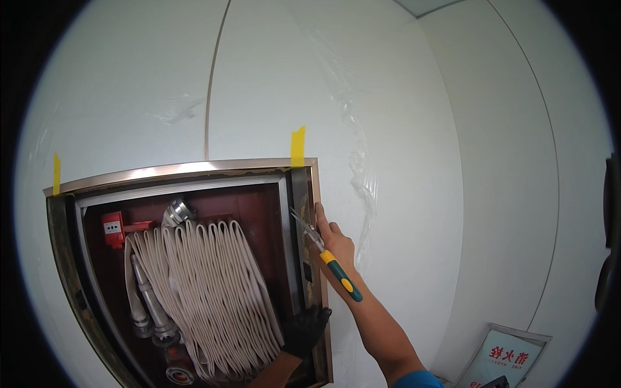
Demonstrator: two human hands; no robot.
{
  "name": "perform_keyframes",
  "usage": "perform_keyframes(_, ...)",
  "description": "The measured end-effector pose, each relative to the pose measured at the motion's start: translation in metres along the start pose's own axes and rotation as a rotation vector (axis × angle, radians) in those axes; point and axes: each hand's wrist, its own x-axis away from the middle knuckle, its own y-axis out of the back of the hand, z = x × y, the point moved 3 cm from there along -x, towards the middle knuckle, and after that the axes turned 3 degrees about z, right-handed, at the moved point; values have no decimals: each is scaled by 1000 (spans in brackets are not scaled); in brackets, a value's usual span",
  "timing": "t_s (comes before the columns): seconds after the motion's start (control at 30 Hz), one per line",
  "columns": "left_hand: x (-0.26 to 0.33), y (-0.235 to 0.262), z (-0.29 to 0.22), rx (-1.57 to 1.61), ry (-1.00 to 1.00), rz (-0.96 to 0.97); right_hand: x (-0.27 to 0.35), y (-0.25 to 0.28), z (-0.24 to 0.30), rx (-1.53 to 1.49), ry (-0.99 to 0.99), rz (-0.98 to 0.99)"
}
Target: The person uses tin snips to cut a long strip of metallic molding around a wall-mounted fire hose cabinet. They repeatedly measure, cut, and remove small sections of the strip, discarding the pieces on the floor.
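And here's the right hand (337,244), bare, up at the right side of the metal frame (315,187), one finger stretched upward along the edge, the others bent. Across it lies a slim tool (341,275) with a green-and-yellow handle, metal end angled up and left into the frame's opening, handle slanting down over the wrist; how the fingers grip it, I cannot tell! Lower down, the left hand (307,331) in a black glove sits at the frame's right side, fingertips at the edge; whether it's pinching there or merely pressing, the view won't say. A blue sleeve (417,379) shows at the lower edge, on the right arm.

Outward we go: inside the frame runs a paler inner frame (284,216), and within that, the dark red recess (259,200). There hangs a pale hose (213,297), folded into tight pleats, a silvery coupling (178,211) above it, a red box (112,229) to its upper left, and a metal nozzle (150,301) at its left side. Up on the frame's top edge, two strips of yellow tape (297,146), one near each corner! Beyond, white wall panels (407,129) with wrinkled clear film (365,187), and a framed glass panel (501,352) at lower right.
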Motion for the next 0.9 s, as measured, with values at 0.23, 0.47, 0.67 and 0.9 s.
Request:
perform_keyframes(0.23,-1,-1,1,96,31,103,-1,-2,-2,-8,16,-15)
perform_keyframes(0.47,-3,6,-1,118,38,123,-8,-2,-2,2,-20,-6)
perform_keyframes(0.67,0,5,-1,126,55,91,-9,1,-1,-28,-54,17)
perform_keyframes(0.9,0,7,-1,168,101,74,-9,2,0,-55,-63,17)
